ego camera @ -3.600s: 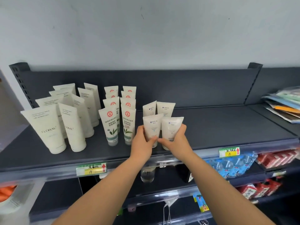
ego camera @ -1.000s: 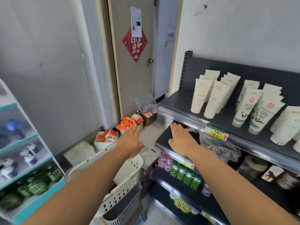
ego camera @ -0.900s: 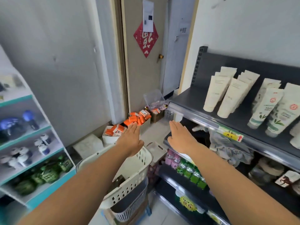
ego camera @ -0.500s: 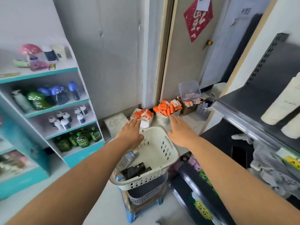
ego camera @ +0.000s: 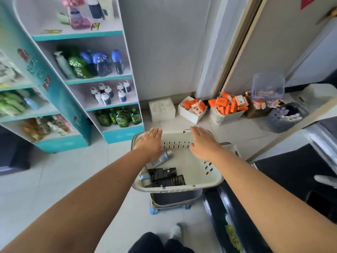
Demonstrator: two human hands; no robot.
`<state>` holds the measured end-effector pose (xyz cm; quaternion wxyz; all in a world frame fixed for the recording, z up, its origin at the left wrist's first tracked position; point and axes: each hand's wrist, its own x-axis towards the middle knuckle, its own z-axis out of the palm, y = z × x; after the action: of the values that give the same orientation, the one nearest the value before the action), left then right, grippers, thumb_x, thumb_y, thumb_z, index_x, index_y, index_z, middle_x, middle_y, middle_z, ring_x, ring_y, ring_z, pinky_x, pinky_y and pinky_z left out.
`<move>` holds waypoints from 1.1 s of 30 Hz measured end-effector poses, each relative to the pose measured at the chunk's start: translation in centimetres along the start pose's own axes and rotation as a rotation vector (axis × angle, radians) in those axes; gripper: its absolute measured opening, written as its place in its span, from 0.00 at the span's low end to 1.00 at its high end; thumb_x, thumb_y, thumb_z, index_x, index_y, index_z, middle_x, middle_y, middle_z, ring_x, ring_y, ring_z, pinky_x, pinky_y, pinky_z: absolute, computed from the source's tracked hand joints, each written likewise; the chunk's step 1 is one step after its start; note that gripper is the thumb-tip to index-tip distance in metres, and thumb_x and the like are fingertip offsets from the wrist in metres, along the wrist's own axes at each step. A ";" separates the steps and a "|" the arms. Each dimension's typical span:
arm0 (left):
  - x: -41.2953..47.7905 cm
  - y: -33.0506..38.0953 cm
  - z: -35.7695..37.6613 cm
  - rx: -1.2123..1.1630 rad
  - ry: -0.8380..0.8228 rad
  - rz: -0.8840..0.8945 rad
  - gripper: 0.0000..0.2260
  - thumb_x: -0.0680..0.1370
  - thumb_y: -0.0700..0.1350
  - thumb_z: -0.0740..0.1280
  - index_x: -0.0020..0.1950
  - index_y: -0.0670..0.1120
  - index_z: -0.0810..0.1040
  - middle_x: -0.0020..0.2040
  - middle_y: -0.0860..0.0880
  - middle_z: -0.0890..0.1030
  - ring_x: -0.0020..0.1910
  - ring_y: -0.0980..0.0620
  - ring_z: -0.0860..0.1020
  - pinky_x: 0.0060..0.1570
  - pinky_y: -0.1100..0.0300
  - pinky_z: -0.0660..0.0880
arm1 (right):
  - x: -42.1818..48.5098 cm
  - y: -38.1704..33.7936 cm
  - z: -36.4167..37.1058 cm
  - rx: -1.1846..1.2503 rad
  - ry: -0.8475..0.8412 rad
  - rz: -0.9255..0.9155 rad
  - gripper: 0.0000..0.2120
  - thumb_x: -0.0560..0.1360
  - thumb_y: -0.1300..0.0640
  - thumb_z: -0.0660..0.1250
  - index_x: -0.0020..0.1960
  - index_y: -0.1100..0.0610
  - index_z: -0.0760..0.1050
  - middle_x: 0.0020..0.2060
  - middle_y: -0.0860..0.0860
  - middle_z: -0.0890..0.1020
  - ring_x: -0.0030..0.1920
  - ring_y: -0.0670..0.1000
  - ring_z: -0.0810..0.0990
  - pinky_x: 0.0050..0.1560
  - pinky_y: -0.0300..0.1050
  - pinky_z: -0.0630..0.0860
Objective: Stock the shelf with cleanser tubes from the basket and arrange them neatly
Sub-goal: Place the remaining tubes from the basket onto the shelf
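Observation:
A cream plastic basket [ego camera: 211,179] stands on stacked bins on the floor, right below me. Two black tubes [ego camera: 165,177] lie in its near left corner, and a silver tube [ego camera: 162,157] lies partly under my left wrist. My left hand [ego camera: 150,143] hovers over the basket's left side, fingers straight, holding nothing. Over the far right part, my right hand [ego camera: 202,142] is likewise flat and empty. The dark shelf [ego camera: 291,172] with the stocked tubes shows only as an edge at the right.
A teal and white display shelf [ego camera: 76,92] with bottles stands at the left. Against the far wall sit boxes and a basket of orange packets [ego camera: 224,106], a white box [ego camera: 161,108] and a grey bin [ego camera: 284,116]. My shoes [ego camera: 176,231] show below.
I have turned away from the shelf and now look down on the basket. Both empty hands have moved from the shelf's front to above the basket.

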<state>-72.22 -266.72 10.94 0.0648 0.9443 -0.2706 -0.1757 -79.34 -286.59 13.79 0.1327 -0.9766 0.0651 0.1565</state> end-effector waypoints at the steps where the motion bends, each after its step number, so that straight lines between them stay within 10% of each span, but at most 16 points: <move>1: 0.1 -0.3 0.9 -0.005 -0.023 -0.007 0.32 0.81 0.51 0.57 0.80 0.43 0.45 0.80 0.45 0.46 0.79 0.48 0.46 0.76 0.53 0.45 | 0.4 0.0 0.6 0.012 -0.026 -0.010 0.31 0.81 0.54 0.55 0.79 0.59 0.46 0.79 0.56 0.50 0.79 0.55 0.49 0.78 0.52 0.48; 22: 2.8 -4.9 12.3 0.037 -0.434 -0.041 0.35 0.76 0.40 0.62 0.79 0.42 0.48 0.79 0.41 0.53 0.77 0.42 0.53 0.76 0.44 0.50 | 5.5 -0.9 14.7 -0.018 -0.384 -0.005 0.32 0.80 0.54 0.59 0.79 0.57 0.49 0.79 0.56 0.51 0.78 0.57 0.51 0.77 0.53 0.51; 33: 3.6 -5.4 16.0 0.127 -0.528 -0.080 0.31 0.74 0.39 0.67 0.75 0.40 0.59 0.70 0.42 0.66 0.69 0.41 0.66 0.65 0.45 0.70 | 8.4 -2.6 20.8 -0.099 -0.479 -0.052 0.33 0.75 0.60 0.65 0.77 0.54 0.57 0.77 0.53 0.59 0.74 0.57 0.60 0.73 0.57 0.60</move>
<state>-72.59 -264.53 -6.22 -0.0741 0.8778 -0.2512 -0.4010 -77.00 -279.04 -7.39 0.1002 -0.9183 -0.0012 0.3829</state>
